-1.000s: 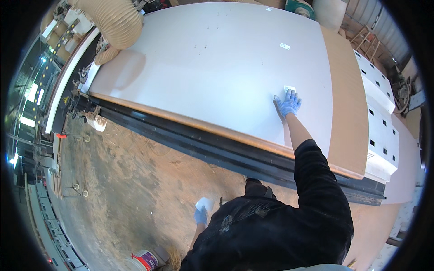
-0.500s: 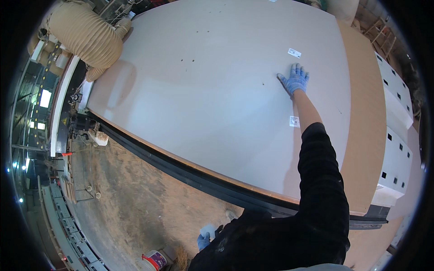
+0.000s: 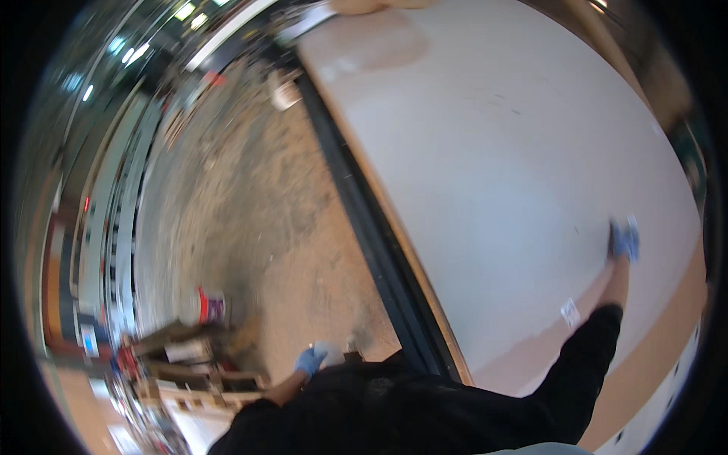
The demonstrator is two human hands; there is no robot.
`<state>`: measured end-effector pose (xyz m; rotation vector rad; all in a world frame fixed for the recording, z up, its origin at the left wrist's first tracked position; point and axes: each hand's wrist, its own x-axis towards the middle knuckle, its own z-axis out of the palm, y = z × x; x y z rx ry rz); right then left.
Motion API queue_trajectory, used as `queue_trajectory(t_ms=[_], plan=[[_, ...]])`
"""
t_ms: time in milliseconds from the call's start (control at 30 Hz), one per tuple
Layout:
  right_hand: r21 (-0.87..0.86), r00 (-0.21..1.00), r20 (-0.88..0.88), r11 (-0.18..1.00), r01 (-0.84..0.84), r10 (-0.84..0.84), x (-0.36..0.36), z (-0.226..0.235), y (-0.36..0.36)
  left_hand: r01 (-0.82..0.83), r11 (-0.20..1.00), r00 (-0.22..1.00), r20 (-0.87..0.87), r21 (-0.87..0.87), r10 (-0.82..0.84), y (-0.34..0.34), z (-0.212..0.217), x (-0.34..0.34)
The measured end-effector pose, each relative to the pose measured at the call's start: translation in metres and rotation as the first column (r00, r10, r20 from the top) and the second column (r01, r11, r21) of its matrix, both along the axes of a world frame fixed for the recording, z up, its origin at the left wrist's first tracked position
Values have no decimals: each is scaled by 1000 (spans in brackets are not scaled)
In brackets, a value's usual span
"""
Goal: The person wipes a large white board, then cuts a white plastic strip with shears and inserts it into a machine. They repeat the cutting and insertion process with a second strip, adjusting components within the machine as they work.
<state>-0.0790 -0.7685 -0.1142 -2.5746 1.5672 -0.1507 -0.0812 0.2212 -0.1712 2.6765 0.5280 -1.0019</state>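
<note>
A large pale grey board [image 3: 485, 205] lies flat to my right. My right hand [image 3: 626, 243], in a blue glove, is on its surface beside a small white label [image 3: 632, 221]. It is smeared by motion, but the thumb stands apart from the fingers and nothing shows in it. Nearer my forearm, a second white label [image 3: 569, 312] sticks to the board. Low on the left, my left hand [image 3: 309, 359], also gloved in blue, is closed on a whitish rounded thing [image 3: 329, 352]. Blur hides what kind of thing that is.
A black rail [image 3: 356, 189] runs along the board's edge. On the dusty floor [image 3: 227, 174] stands a white and red bucket [image 3: 213, 306], close to stacked wood [image 3: 205, 375]. A long pale green machine bed [image 3: 114, 220] is at the far left.
My view has swung left, so the board now sits further right and more floor shows. My right hand remains on the board near the same label. The whitish thing remains in my left hand.
</note>
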Motion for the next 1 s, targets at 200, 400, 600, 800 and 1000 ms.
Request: queue_trajectory(t_ms=[200, 400, 600, 800, 1000], plan=[[-34, 928, -359, 995, 93, -99, -15, -45, -11, -1, 1000, 1000, -26, -30, 0, -39, 30, 2], [-60, 924, -341, 985, 161, -171, -25, -37, 101, -219, 968, 966, 110, -123, 233, -16, 20, -8], [-98, 909, -359, 977, 188, -211, -5, -26, 238, -337, 939, 738, 600, -68, 309, 41, 51, 29], [-77, 916, -279, 945, -319, 287, 59, -8, 473, -100, 971, 347, 908, -215, 237, 140, 108, 33], [351, 348, 736, 111, -930, 581, 107, -9, 812, 13, 998, 203, 977, 67, -68, 225, 139, -5]])
